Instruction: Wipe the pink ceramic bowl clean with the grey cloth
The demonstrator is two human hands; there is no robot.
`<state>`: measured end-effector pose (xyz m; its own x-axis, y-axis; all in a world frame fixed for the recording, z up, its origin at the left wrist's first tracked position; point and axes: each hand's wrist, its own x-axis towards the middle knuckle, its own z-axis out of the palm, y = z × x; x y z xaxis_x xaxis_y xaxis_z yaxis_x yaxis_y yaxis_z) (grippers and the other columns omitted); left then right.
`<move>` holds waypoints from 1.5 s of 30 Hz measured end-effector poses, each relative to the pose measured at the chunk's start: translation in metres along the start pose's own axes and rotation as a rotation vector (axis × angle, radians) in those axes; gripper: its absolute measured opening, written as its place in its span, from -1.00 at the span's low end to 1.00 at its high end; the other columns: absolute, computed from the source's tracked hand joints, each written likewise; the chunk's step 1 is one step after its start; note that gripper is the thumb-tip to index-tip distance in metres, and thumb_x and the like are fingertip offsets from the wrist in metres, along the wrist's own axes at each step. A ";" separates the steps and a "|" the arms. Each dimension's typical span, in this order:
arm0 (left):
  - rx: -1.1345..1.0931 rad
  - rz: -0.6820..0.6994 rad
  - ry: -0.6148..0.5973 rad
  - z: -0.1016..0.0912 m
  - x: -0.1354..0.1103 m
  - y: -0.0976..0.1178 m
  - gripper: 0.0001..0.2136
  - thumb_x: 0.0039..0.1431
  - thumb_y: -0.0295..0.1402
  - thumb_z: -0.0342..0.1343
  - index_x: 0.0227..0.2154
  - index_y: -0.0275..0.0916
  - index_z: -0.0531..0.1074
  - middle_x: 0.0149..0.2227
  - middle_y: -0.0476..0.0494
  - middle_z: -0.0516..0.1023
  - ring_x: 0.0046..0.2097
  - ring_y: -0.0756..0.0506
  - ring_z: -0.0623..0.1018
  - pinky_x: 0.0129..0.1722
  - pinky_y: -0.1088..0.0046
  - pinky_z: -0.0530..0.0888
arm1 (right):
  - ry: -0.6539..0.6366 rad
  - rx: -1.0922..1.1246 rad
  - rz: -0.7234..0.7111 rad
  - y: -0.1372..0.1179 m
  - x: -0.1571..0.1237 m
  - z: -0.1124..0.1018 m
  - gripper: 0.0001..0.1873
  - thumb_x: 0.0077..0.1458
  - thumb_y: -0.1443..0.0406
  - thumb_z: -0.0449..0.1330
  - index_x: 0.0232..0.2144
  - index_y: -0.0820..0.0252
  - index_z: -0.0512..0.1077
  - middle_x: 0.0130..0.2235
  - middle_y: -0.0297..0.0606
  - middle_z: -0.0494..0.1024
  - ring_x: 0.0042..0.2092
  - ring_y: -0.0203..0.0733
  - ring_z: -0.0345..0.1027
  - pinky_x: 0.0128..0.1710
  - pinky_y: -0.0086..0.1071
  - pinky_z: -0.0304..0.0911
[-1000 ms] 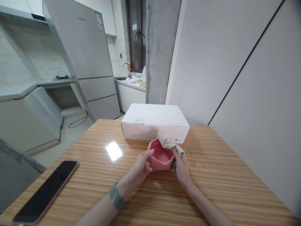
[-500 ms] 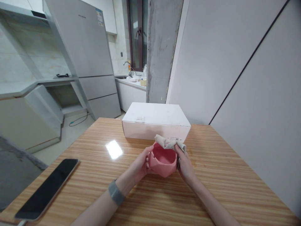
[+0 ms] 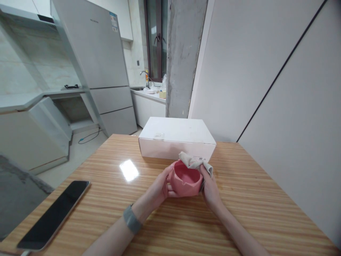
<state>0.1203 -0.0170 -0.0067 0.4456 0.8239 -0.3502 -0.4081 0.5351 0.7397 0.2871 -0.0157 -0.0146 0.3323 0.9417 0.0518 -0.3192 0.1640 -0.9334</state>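
Note:
A pink faceted bowl (image 3: 184, 182) is held just above the wooden table (image 3: 239, 217) between both hands. My left hand (image 3: 158, 188) grips its left side, fingers curled round the wall. My right hand (image 3: 210, 188) is closed on a beige cloth (image 3: 195, 163) that drapes over the bowl's far right rim. A grey band sits on my left wrist (image 3: 131, 222).
A closed white box (image 3: 176, 137) lies just behind the bowl. A black phone (image 3: 54, 214) rests near the table's left edge. A grey wall runs along the right side. A fridge (image 3: 96, 60) and kitchen counters stand beyond the table on the left.
The bowl has been turned and tilted slightly in my hands, and the cloth has shifted along its far right rim. Both hands stay in place.

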 end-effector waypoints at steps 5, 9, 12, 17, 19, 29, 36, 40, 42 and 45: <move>0.071 -0.090 -0.026 -0.005 0.003 0.002 -0.42 0.08 0.13 0.02 -0.02 -0.22 0.46 -0.20 -0.21 0.61 -0.41 -0.10 0.58 -0.52 0.43 0.52 | -0.120 0.072 0.099 0.006 0.002 -0.003 -0.58 -0.05 0.02 0.30 -0.19 0.14 0.56 -0.14 -0.23 0.64 -0.03 0.04 0.44 0.09 -0.12 0.21; 0.034 -0.071 0.003 -0.005 0.004 0.001 -0.43 0.08 0.11 0.03 -0.02 -0.22 0.46 -0.15 -0.21 0.61 -0.37 -0.14 0.58 -0.58 0.43 0.50 | -0.148 0.086 0.121 0.001 -0.002 0.003 -0.57 -0.09 0.00 0.32 -0.23 0.14 0.57 -0.18 -0.21 0.65 -0.05 0.06 0.46 0.08 -0.11 0.22; -0.007 0.004 0.059 -0.001 0.003 0.000 -0.49 0.09 0.03 0.08 -0.04 -0.23 0.47 -0.13 -0.20 0.61 -0.34 -0.14 0.59 -0.56 0.45 0.50 | -0.074 0.037 0.073 -0.003 -0.005 0.007 -0.53 -0.17 -0.04 0.35 -0.26 0.13 0.58 -0.16 -0.21 0.64 0.03 0.09 0.39 0.14 -0.09 0.14; -0.205 0.118 -0.018 0.012 -0.003 -0.002 -0.59 0.18 -0.18 0.08 0.04 -0.27 0.40 0.01 -0.25 0.54 -0.05 -0.20 0.55 -0.22 0.33 0.56 | -0.005 -0.004 -0.058 -0.003 -0.012 0.014 -0.52 -0.14 -0.05 0.32 -0.24 0.12 0.58 -0.13 -0.21 0.63 0.15 0.08 0.26 0.17 -0.12 0.11; -0.263 0.145 -0.068 0.014 -0.005 -0.001 -0.61 0.20 -0.21 0.06 0.04 -0.29 0.40 0.00 -0.25 0.54 -0.03 -0.18 0.54 -0.16 0.35 0.54 | -0.006 -0.016 -0.089 -0.003 -0.014 0.015 -0.56 -0.09 -0.03 0.29 -0.23 0.11 0.57 -0.11 -0.22 0.62 0.17 0.06 0.24 0.19 -0.15 0.08; 0.048 -0.132 -0.049 -0.004 0.000 0.004 -0.44 0.08 0.13 0.02 -0.23 -0.34 0.51 -0.45 -0.18 0.59 -0.50 -0.07 0.54 -0.53 0.42 0.53 | -0.066 0.021 0.066 0.002 0.003 -0.005 -0.58 -0.06 0.01 0.30 -0.21 0.13 0.56 -0.16 -0.24 0.64 -0.01 0.06 0.43 0.08 -0.11 0.21; 0.003 -0.009 0.162 -0.001 0.000 0.004 -0.60 0.07 -0.01 0.12 -0.30 -0.31 0.51 -0.49 -0.11 0.57 -0.56 -0.04 0.51 -0.57 0.42 0.52 | -0.009 0.006 0.038 0.001 -0.005 0.005 -0.49 -0.16 -0.06 0.33 -0.23 0.13 0.57 -0.11 -0.22 0.62 0.07 0.08 0.36 0.14 -0.11 0.14; -0.137 0.100 0.116 0.006 -0.003 0.003 -0.69 0.12 -0.21 0.15 -0.15 -0.32 0.48 -0.23 -0.23 0.62 -0.31 -0.11 0.62 -0.32 0.36 0.58 | 0.020 -0.020 -0.063 -0.003 -0.012 0.014 -0.47 -0.14 -0.06 0.30 -0.18 0.14 0.55 -0.09 -0.20 0.61 0.11 0.07 0.32 0.15 -0.13 0.14; -0.185 0.119 0.044 0.008 -0.004 0.002 -0.70 0.13 -0.28 0.14 -0.10 -0.32 0.46 -0.16 -0.24 0.61 -0.21 -0.12 0.61 -0.22 0.36 0.57 | 0.029 -0.044 -0.094 -0.002 -0.013 0.015 -0.47 -0.11 -0.06 0.29 -0.16 0.14 0.55 -0.07 -0.19 0.60 0.12 0.07 0.30 0.16 -0.14 0.12; -0.173 0.040 -0.004 0.006 -0.004 0.004 -0.69 0.16 -0.18 0.09 -0.18 -0.34 0.47 -0.29 -0.20 0.63 -0.34 -0.09 0.62 -0.32 0.41 0.57 | 0.060 -0.063 -0.083 0.000 -0.010 0.011 -0.48 -0.08 -0.04 0.27 -0.15 0.15 0.54 -0.05 -0.20 0.59 0.12 0.06 0.30 0.19 -0.14 0.07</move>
<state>0.1218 -0.0189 0.0012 0.4293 0.8447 -0.3196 -0.5567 0.5262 0.6428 0.2740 -0.0222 -0.0115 0.4084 0.9062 0.1099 -0.2332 0.2200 -0.9472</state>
